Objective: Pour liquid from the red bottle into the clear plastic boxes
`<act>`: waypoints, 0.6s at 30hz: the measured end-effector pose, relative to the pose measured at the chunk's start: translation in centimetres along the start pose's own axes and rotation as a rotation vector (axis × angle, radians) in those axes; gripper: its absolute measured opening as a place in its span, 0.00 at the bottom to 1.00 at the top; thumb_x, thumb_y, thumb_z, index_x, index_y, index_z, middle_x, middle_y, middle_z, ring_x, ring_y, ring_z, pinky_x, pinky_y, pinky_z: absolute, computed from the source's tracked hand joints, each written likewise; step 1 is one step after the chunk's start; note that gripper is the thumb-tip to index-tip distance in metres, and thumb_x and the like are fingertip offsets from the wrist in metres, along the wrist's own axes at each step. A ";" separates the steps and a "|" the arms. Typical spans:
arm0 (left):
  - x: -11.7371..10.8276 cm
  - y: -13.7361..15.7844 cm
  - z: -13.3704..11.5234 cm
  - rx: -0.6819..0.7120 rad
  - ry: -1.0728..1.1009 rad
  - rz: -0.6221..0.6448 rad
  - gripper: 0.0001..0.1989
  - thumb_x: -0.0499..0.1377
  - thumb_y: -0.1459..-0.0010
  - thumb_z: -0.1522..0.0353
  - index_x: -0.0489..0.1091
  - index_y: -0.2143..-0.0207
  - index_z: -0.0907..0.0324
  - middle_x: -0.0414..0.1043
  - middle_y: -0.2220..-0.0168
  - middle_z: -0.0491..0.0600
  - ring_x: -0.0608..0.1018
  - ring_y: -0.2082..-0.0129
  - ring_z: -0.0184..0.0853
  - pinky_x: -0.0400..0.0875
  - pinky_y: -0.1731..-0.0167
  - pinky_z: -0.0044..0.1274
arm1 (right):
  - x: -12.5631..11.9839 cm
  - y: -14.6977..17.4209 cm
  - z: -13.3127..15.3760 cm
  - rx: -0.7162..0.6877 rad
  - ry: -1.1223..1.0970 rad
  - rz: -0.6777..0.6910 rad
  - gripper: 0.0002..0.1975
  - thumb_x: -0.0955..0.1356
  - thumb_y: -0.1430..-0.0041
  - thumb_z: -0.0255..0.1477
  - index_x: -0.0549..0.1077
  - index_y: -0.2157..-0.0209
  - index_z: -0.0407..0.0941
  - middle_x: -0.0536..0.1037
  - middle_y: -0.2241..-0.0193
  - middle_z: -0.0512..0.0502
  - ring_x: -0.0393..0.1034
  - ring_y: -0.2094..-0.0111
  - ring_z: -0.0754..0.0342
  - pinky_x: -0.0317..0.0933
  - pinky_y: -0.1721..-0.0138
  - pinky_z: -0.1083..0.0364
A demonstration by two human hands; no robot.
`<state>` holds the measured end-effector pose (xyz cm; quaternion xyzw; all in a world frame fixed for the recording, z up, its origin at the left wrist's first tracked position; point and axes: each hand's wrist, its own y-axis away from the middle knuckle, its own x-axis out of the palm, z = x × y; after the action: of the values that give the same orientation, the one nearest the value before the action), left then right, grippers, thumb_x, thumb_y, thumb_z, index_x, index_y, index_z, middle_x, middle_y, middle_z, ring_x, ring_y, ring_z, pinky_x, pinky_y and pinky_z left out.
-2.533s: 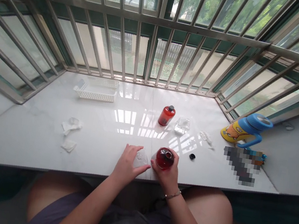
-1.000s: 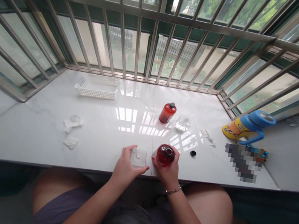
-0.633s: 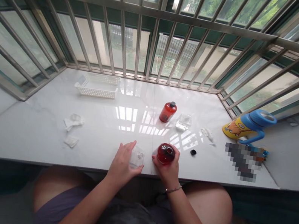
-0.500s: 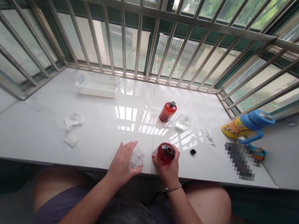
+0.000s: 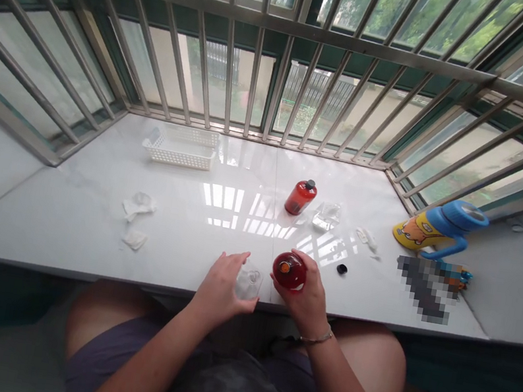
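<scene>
Far to my left on the white marble sill [image 5: 62, 216], a white plastic basket [image 5: 180, 146] stands near the window bars [image 5: 259, 88]. Nearer to me lie two crumpled clear wrappers [image 5: 139, 205], one behind the other, well apart from my hands.

My left hand [image 5: 221, 283] is curled around a small clear glass container [image 5: 247, 283] at the front edge of the sill, thumb on the near side and fingers [image 5: 233, 260] on the far side. The container looks tipped a little toward the bottle beside it.

Just to its right, my right hand [image 5: 307, 297] grips a red bottle [image 5: 289, 271] with its cap off. The bottle leans to the left, its open mouth turned toward the clear container. The two vessels are just beside each other; I cannot tell whether they touch.

Farther back, a second red bottle with a dark cap [image 5: 301, 196] stands upright, and a clear glass container [image 5: 327, 216] sits just right of it. A small black cap [image 5: 342, 269] lies on the sill to the right of my right hand. Another clear wrapper [image 5: 367, 238] lies beyond it. At the far right a blue and yellow drinking bottle [image 5: 439, 227] lies on its side by the corner of the bars.
</scene>
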<state>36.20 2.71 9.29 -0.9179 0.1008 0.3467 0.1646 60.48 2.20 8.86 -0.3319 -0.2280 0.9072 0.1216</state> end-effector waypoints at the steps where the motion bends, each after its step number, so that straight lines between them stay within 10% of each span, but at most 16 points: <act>1: 0.0 -0.1 -0.1 0.008 -0.006 -0.002 0.46 0.75 0.53 0.66 0.64 0.32 0.51 0.75 0.38 0.56 0.78 0.38 0.54 0.61 0.29 0.55 | -0.2 0.0 0.0 -0.019 0.020 0.011 0.38 0.78 0.41 0.35 0.65 0.33 0.55 0.76 0.39 0.41 0.73 0.39 0.37 0.70 0.37 0.35; 7: -0.7 -0.7 -0.7 -0.044 0.011 0.014 0.45 0.75 0.54 0.64 0.66 0.34 0.54 0.78 0.46 0.56 0.80 0.46 0.52 0.77 0.42 0.45 | -1.3 0.0 0.0 -0.149 0.134 0.056 0.37 0.77 0.37 0.35 0.63 0.31 0.56 0.78 0.42 0.40 0.75 0.43 0.37 0.70 0.40 0.34; 18: -0.5 -1.1 -1.9 -0.078 -0.070 0.094 0.44 0.74 0.53 0.65 0.64 0.34 0.57 0.75 0.41 0.58 0.77 0.41 0.53 0.72 0.39 0.46 | -1.5 -0.2 -0.6 -0.325 0.337 0.141 0.31 0.73 0.32 0.32 0.64 0.31 0.49 0.79 0.43 0.36 0.74 0.42 0.37 0.66 0.39 0.33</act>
<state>37.30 3.01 11.22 -0.9051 0.1244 0.3897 0.1155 62.06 2.00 9.37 -0.5089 -0.3239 0.7966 0.0392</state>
